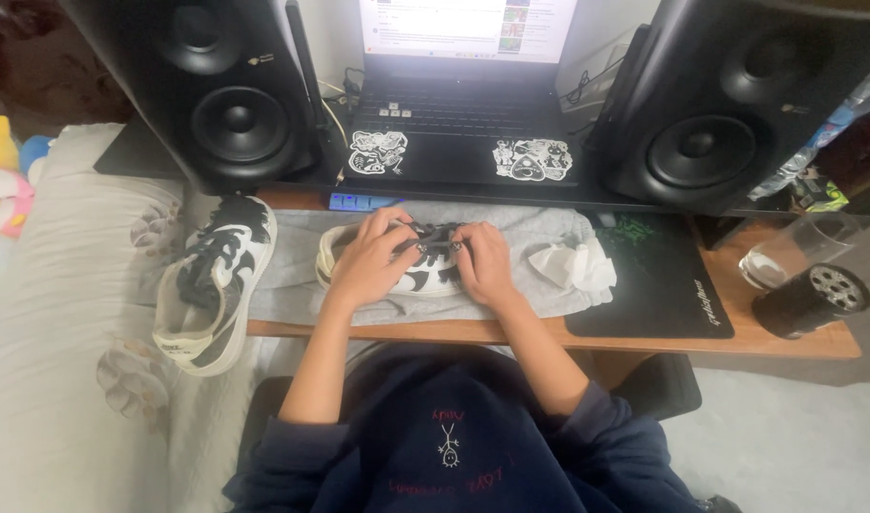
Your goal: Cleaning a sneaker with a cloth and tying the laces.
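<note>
Both hands, left (370,261) & right (482,264), fingers pinching the laces of the shoe (406,271) on a grey cloth (549,237), desk centre. Looks light, soft upper; best gripped by sole sides.

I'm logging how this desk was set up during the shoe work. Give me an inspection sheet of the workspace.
Surface: wooden desk, partly covered by a grey cloth and a black mouse mat.
Job's things: black-and-white sneaker on the cloth; second sneaker at the desk's left edge, partly overhanging.
Clutter: crumpled tissue, drinking glass, black cylinder lying on its side.
Hands: left hand and right hand both on the sneaker at its laces.
Cables: some behind the laptop, between it and each speaker.
Surroundings: two black speakers, pale bedding at left.
</note>
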